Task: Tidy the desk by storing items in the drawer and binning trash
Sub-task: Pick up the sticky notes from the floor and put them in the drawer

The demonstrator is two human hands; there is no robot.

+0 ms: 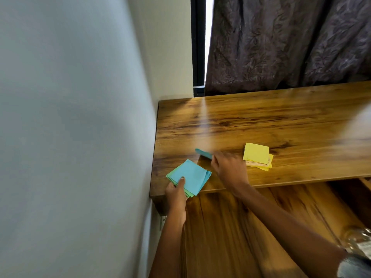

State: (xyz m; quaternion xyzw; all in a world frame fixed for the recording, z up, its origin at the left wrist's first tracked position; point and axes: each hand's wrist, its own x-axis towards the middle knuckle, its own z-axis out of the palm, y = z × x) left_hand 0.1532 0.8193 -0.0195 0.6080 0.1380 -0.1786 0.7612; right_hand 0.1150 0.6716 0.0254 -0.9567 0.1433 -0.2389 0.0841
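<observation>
My left hand (pixel 176 194) holds a stack of blue and green paper squares (pixel 190 176) at the desk's front left corner, thumb on top. My right hand (pixel 228 167) pinches a single blue paper square (pixel 203 153) lifted edge-on just above the wooden desk (pixel 261 121). A small pile of yellow paper squares (pixel 258 155) lies on the desk to the right of my right hand, with a printed slip showing under the top sheet.
A white wall runs along the left of the desk. A dark patterned curtain (pixel 281 43) hangs behind it. Below the desk top, wooden panels (pixel 230 227) show, with a dark opening at the right (pixel 351 193). A clear bottle (pixel 359 243) is at the lower right.
</observation>
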